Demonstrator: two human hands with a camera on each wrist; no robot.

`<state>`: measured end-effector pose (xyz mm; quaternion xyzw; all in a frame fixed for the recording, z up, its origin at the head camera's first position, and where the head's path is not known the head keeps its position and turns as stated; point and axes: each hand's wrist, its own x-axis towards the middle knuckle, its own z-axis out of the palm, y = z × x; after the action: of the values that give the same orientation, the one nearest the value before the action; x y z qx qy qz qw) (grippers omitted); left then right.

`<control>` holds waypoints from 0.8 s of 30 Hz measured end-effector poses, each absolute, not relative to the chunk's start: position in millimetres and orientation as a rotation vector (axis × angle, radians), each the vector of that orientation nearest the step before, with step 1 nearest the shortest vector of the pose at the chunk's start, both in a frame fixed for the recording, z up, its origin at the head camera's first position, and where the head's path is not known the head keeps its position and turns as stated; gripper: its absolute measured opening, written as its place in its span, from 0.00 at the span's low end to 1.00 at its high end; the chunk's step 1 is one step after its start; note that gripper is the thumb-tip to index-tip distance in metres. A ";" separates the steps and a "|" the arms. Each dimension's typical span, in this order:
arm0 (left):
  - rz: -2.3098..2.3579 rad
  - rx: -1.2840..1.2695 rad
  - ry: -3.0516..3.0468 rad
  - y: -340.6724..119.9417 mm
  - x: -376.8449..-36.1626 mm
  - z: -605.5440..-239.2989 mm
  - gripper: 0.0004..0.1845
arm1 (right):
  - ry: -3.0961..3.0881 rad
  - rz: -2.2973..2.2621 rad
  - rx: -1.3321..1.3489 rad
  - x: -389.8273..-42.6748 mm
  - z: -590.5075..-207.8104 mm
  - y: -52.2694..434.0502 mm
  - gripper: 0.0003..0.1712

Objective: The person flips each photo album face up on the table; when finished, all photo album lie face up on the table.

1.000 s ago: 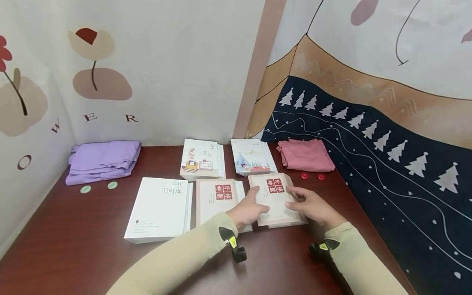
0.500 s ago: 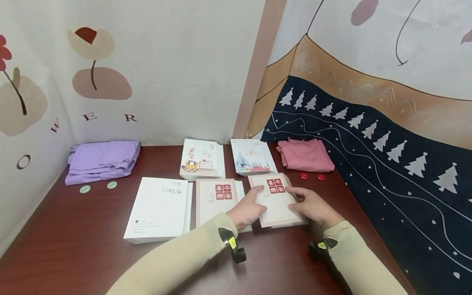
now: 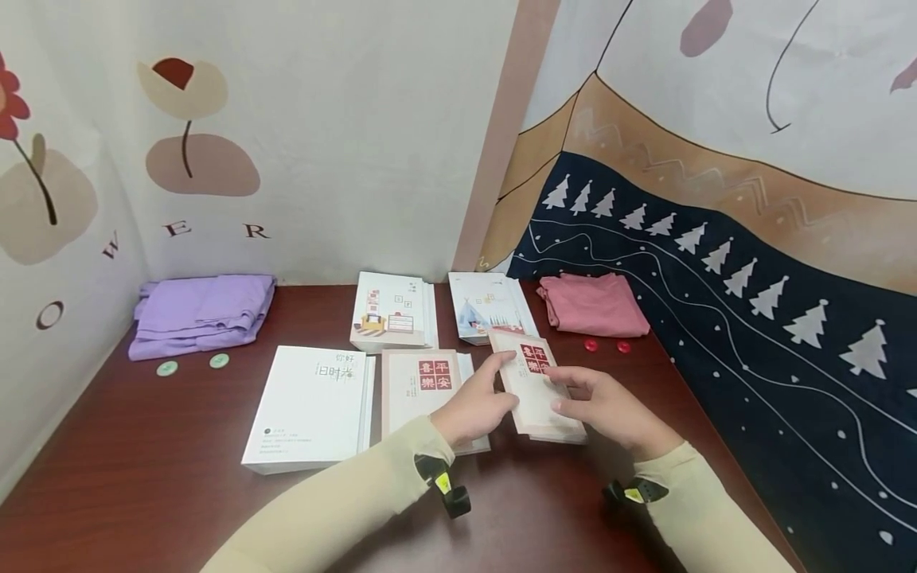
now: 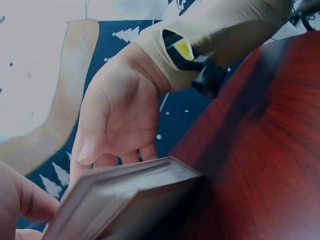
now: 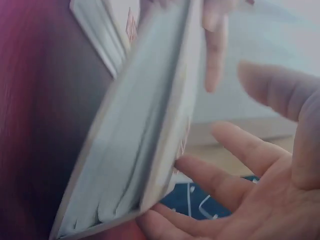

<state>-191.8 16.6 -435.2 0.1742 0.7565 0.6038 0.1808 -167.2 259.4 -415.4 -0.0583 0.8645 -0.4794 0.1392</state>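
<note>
My left hand (image 3: 476, 407) and right hand (image 3: 609, 406) grasping a book (image 3: 537, 382) by its sides, tilted up off the table (image 3: 143, 446), just right of a matching book (image 3: 423, 390)

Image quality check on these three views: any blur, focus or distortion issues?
Head view: evenly lit and sharp, with wide-angle bending of the wall lines; the book between left hand and right hand reads clearly. Left wrist view: table smeared by motion blur, book edge soft. Right wrist view: everything too close, book pages and fingers out of focus, background washed out.
</note>
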 end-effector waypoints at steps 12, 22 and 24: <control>1.923 0.670 1.803 11.7 -189.7 -429.9 0.36 | 2.355 -1.597 -0.509 -146.5 -406.4 243.4 0.58; 1.695 0.660 1.807 25.7 -192.7 -455.3 0.36 | 2.796 -1.436 -0.149 -145.4 -394.3 239.9 0.57; 1.668 0.618 1.854 28.6 -193.6 -458.9 0.36 | 2.853 -1.414 -0.091 -146.0 -393.0 243.0 0.55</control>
<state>-193.6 28.6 -458.9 0.2306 0.6922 0.6228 0.2825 -146.0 243.0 -393.0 -0.0287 0.8955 -0.4437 -0.0218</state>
